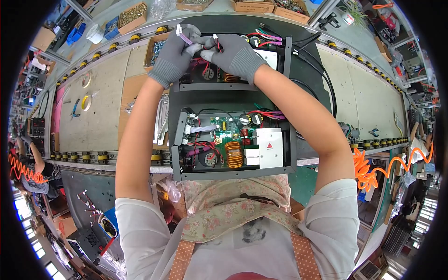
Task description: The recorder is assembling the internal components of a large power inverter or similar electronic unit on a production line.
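My left hand (175, 53), in a grey knit glove, is closed around a small white connector (179, 31) with a flat ribbon piece at the top left corner of the far open metal chassis (233, 86), and my right hand (235, 53), gloved the same way, pinches a red wire with a white plug (216, 39) just beside it, the two hands touching at the fingertips. Both reach over the far unit's circuit board, where a copper coil (229, 77) shows below my right palm and a bundle of red, green and purple wires (266, 37) lies to the right. Nearer to me sits a second open chassis (233, 173) of the same kind, its green circuit board (228, 135) bare, with a copper toroid coil (234, 154), a white block with a red triangle label (269, 147) and a grey ribbon cable (203, 128) at its left. Both units rest on a conveyor line with yellow rollers (100, 157) along its edges. Black cables (322, 77) run off the far unit to the right. An orange coiled hose (373, 170) hangs at my right, and cardboard boxes of small parts (131, 16) stand beyond the line.
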The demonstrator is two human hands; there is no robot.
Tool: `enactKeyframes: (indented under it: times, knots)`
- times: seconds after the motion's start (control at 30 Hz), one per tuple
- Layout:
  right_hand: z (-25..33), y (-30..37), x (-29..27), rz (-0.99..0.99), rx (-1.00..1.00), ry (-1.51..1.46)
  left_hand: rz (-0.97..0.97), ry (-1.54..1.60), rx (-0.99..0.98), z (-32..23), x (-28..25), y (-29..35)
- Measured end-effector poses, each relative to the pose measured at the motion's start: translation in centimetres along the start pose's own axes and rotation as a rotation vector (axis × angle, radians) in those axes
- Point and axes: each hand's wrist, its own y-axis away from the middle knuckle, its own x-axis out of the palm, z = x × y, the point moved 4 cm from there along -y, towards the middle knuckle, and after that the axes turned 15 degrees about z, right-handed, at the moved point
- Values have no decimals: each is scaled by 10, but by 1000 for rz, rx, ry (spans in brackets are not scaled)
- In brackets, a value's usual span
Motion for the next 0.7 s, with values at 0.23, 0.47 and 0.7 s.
enactKeyframes:
  times: [0.23, 0.47, 0.7]
  knots:
    - [7, 1, -1, -60, 107, -20, -25, 305, 48, -4, 1, 9]
    - [26, -9, 6, -219, -120, 639, -56, 561, 76, 7, 2, 11]
    - [18, -25, 2, -34, 63, 611, -85, 667, 79, 5, 6, 10]
